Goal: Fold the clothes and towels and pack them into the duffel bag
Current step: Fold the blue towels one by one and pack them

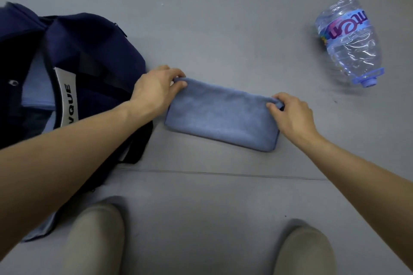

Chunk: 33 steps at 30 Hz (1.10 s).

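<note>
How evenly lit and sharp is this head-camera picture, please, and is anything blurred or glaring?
Head view: soft, even light, with faint shadows beside the duffel bag and towel; the water bottle looks slightly smeared, with small glints on its plastic; the frame's edges show wide-angle stretch.

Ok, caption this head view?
Left hand and right hand pinch a folded towel by its corners beside the duffel bag.

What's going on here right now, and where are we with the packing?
A person is kneeling on the grey floor and working on a blue towel that is folded into a narrow rectangle. The left hand pinches its far left corner and the right hand pinches its far right corner. The navy duffel bag lies open just to the left, with some light blue cloth inside. This towel is not in the bag yet. A plastic water bottle lies on its side off to the right.
</note>
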Tool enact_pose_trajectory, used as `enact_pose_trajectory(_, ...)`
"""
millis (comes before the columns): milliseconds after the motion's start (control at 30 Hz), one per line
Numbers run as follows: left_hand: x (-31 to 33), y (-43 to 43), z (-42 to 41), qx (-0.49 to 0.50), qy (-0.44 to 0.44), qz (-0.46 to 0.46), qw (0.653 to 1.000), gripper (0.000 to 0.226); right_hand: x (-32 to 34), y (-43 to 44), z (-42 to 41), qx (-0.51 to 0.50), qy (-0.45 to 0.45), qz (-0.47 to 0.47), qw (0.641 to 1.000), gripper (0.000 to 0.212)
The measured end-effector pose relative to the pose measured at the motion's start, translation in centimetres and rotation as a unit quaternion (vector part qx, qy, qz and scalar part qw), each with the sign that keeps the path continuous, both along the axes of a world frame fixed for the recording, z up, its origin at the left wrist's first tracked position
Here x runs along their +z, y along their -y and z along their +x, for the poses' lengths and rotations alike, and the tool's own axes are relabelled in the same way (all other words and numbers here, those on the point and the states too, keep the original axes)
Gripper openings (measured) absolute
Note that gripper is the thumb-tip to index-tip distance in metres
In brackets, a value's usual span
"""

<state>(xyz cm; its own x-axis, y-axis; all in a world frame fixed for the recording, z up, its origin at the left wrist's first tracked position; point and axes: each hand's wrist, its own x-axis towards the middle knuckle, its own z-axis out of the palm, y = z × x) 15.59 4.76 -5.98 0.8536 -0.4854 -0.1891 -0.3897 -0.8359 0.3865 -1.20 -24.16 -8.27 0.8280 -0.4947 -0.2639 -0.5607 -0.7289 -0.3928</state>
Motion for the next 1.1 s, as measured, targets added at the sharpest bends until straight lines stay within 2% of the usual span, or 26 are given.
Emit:
enact_pose_trajectory(100, -1.1, 0.5, -3.5, 0.004, 0.028, -0.003, 1.0, 0.039, -1.2, 0.3, -0.6, 0.104, -0.025, -0.112, 0.988, 0.046)
enact_pose_trajectory(167, -2.3, 0.0, -6.7, -0.057, 0.031, 0.004, 0.998, 0.039, -2.1, 0.1, -1.4, 0.19, 0.001, -0.162, 0.968, 0.058)
enact_pose_trajectory(233, -3.5, -0.6, -9.4, -0.132, 0.046, 0.025, 0.99, 0.042, -3.0, -0.3, -1.7, 0.269, 0.014, -0.162, 0.949, 0.056)
enact_pose_trajectory(300, -4.8, -0.6, -10.9, -0.165, 0.035, 0.055, 0.984, 0.052, -3.5, -0.4, -2.0, 0.319, -0.016, -0.149, 0.936, 0.054)
enact_pose_trajectory(400, -5.3, -0.1, -11.3, -0.139, -0.046, 0.15, 0.978, 0.077, -3.5, -0.4, -2.4, 0.317, -0.062, -0.132, 0.937, 0.057)
enact_pose_trajectory(467, -5.1, -0.4, -10.2, -0.147, -0.026, 0.19, 0.97, 0.086, -2.9, -1.1, -3.0, 0.297, -0.063, -0.137, 0.943, 0.057)
enact_pose_trajectory(567, -4.5, -0.7, -7.7, -0.184, 0.024, 0.243, 0.952, 0.078, -2.4, -3.9, -5.4, 0.284, -0.061, -0.128, 0.948, 0.053)
enact_pose_trajectory(667, -4.5, -0.1, -6.2, -0.186, 0.024, 0.288, 0.939, 0.071, -2.0, -7.7, -8.6, 0.303, -0.081, -0.091, 0.945, 0.059)
enact_pose_trajectory(733, -4.5, 0.4, -6.9, -0.173, 0.027, 0.263, 0.949, 0.072, -1.7, -9.8, -9.8, 0.304, -0.084, -0.101, 0.944, 0.066)
enact_pose_trajectory(800, -4.7, 0.3, -8.6, -0.172, 0.044, 0.199, 0.964, 0.073, -1.4, -10.8, -9.9, 0.305, -0.068, -0.118, 0.943, 0.068)
enact_pose_trajectory(900, -6.0, -0.5, -12.5, -0.202, 0.093, 0.117, 0.968, 0.068, -2.0, -10.3, -9.0, 0.328, -0.008, -0.117, 0.937, 0.069)
enact_pose_trajectory(1000, -7.0, -1.7, -15.6, -0.21, 0.079, 0.112, 0.968, 0.067, -3.2, -9.2, -8.0, 0.408, 0.02, -0.13, 0.904, 0.078)
enact_pose_trajectory(1100, -7.6, -2.7, -15.5, -0.238, 0.056, 0.12, 0.962, 0.075, -4.5, -8.4, -7.6, 0.439, 0.013, -0.135, 0.888, 0.072)
